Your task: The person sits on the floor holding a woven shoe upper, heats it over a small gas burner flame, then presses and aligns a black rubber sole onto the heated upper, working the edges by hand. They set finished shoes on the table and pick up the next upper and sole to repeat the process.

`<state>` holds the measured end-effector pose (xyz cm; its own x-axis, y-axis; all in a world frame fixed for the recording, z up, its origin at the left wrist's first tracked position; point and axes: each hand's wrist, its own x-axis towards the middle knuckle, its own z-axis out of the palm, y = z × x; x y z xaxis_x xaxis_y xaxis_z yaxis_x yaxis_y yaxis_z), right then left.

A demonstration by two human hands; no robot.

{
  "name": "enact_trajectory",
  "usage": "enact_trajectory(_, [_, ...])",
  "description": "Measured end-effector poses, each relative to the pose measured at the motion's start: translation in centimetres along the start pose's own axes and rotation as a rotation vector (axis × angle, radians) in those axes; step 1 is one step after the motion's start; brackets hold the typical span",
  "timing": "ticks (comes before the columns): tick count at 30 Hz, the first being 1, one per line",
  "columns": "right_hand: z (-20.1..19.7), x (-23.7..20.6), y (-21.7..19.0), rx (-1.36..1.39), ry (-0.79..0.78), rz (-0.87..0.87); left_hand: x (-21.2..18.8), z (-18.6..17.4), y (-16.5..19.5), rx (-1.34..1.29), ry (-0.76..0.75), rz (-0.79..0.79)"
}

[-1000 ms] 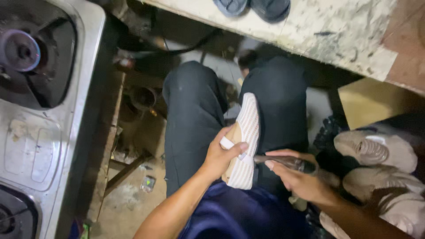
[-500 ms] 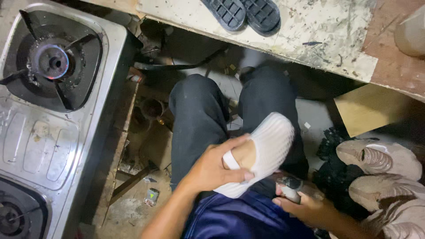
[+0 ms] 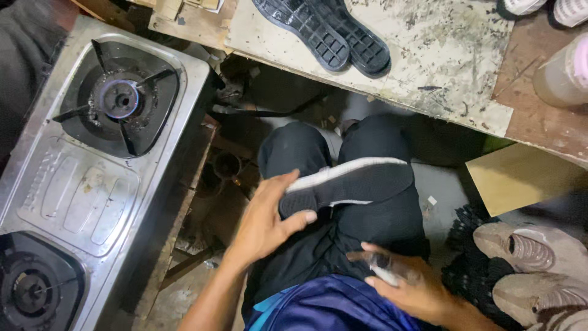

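in the middle of the frame the left hand [image 3: 264, 222] has its grip clasped on the heel of a dark shoe [image 3: 346, 184], sole up, across the knees. the right hand [image 3: 409, 283] is clenched around a small blurred tool [image 3: 384, 274]. the hold is only at one end, so the shoe may tip and slide to the floor.

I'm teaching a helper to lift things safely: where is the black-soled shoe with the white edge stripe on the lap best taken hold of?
Grip the black-soled shoe with the white edge stripe at its free rounded end, coming from the right. It lies sole-up across the dark trousers, and the left hand already covers the other end.
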<state>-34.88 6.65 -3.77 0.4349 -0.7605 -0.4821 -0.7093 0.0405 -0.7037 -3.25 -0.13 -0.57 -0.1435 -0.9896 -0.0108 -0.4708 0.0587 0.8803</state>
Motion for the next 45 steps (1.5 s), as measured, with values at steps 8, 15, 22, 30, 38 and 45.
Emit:
enact_trajectory(8, [-9.9, -1.8, -2.3, 0.17, 0.34, -0.627, 1.7, 0.6, -2.4, -0.303, 0.08, -0.317])
enact_trajectory(15, [-8.0, 2.2, -7.1, 0.236, 0.349, -0.747, 1.2, 2.4, -3.5, -0.37, 0.213, -0.13])
enact_trajectory(22, [-7.6, 1.9, -4.8, -0.087, 0.275, -0.31, 1.2, 2.7, -4.5, -0.469, 0.2, -0.194])
enact_trajectory(30, [-5.3, 4.4, -9.6, 0.067, 0.343, -0.116, 1.5, 3.0, -4.3, -0.489, 0.213, -0.171])
enact_trajectory(38, [-8.7, -1.0, -1.7, 0.281, 0.168, -0.903, 1.3, 3.2, -4.5, -0.588, 0.187, -0.162])
enact_trajectory(45, [-4.5, 1.8, -2.4, -0.63, 0.378, -0.069, 1.6, 3.1, -4.7, -0.54, 0.187, -0.198])
